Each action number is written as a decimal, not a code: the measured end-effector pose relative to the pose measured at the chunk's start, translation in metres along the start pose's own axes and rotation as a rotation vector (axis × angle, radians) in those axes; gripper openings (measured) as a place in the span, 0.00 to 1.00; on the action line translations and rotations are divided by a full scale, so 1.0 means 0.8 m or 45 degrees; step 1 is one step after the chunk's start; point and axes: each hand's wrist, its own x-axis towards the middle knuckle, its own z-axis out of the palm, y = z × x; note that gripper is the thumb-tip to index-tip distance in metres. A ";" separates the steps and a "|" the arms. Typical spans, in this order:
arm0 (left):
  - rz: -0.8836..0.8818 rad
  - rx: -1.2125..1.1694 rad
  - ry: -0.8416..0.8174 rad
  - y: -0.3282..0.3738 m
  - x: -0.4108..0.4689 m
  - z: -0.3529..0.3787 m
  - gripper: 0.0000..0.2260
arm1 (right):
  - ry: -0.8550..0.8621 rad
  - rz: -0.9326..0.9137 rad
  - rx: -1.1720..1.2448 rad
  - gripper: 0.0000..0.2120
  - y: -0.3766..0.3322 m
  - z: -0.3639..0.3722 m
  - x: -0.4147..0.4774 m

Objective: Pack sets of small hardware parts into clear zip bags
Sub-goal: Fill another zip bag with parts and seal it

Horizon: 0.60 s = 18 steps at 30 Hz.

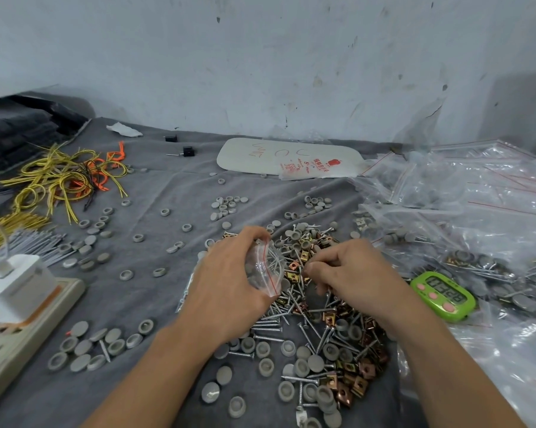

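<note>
- Head view, looking down on a grey cloth [155, 186] spread over the work surface, with a scuffed pale wall behind.
- Left hand [226, 282]: fingers curled round a small clear zip bag [265, 267], held just above the cloth at centre. The bag's red seal line faces the right hand, and silver screws show through the plastic.
- Right hand [346, 273]: fingers curled, thumb and forefinger tips drawn together just beside the bag mouth and low over the parts. Whether anything sits between the tips cannot be told.
- Mixed pile [322, 319] under and in front of both hands: silver screws, brass and copper-coloured clips, grey round caps, all tangled together.
- Loose caps [93, 344] lie in small groups across the cloth to the left and toward the wall.
- Green timer [442, 296] with pink buttons lies just right of the right wrist; its digits are too blurred to read.
- Heap of clear bags [476, 196] with red seals at far right, some of those nearer the timer already holding parts.
- Yellow and orange wire ties [60, 174] in a loose bundle at far left.
- Beige power strip [29, 322] at the left edge, with a white charger [16, 279] plugged in.
- White printed card [288, 157] lies flat near the wall.
</note>
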 end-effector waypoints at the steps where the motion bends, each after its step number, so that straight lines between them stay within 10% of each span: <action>1: 0.001 0.002 0.001 -0.001 0.000 0.001 0.27 | -0.017 -0.001 0.029 0.09 -0.001 0.001 -0.001; 10: 0.028 -0.006 0.001 -0.002 0.000 0.006 0.29 | 0.270 -0.053 0.541 0.05 -0.027 0.024 -0.005; 18: 0.116 -0.055 0.038 0.002 -0.001 0.006 0.27 | 0.151 -0.306 0.206 0.09 -0.049 0.050 -0.019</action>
